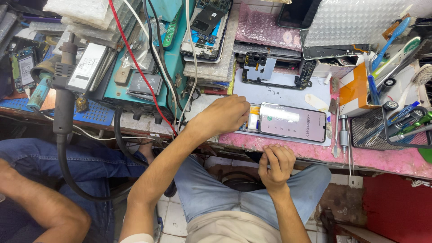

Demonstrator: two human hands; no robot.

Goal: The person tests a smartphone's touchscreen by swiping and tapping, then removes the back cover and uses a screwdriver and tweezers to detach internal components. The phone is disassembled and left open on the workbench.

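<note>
the flat rectangular phone with lit screen (292,122) lies long axis left-right on the pink table (382,158). left hand (223,116), closed, touches its left end; right hand (275,163), curled shut, hangs below the table edge.

A lit pale rectangular phone screen (292,121) lies on the mat, bubble-wrap packages (360,20) stacked behind it.

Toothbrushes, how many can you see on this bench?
2: a blue toothbrush leaning at the top right, a white toothbrush by the right edge. Clutter may hide more.
</note>
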